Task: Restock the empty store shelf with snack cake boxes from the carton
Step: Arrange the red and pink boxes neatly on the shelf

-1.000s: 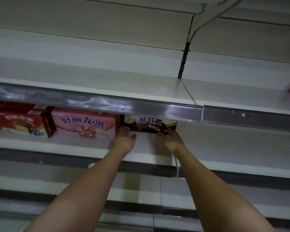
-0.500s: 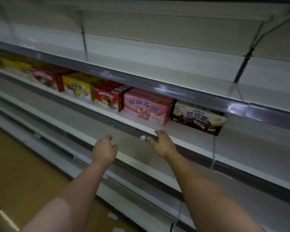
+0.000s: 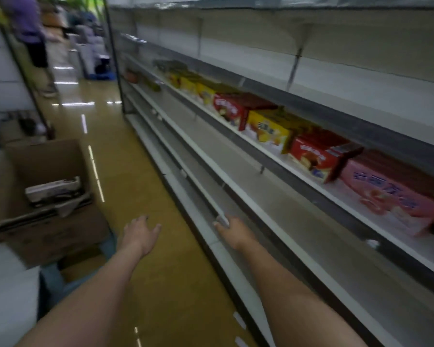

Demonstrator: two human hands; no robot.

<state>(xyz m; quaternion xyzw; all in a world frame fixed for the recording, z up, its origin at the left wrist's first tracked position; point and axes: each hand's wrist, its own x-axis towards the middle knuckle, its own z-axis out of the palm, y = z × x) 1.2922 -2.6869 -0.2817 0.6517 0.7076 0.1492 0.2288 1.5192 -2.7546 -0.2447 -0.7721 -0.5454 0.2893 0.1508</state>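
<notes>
carton [image 3: 43, 181] sitting on floor at left, a few boxes showing inside. left hand [image 3: 139, 232] now reaching toward it, fingers spread, holding nothing. right hand [image 3: 233, 232] trailing by lower shelf edge [image 3: 211, 201], fingers loose, empty. both hands having left dark box on shelf a second ago; pink box [image 3: 391, 196] ending visible row at right. next fetch likely starting.
</notes>
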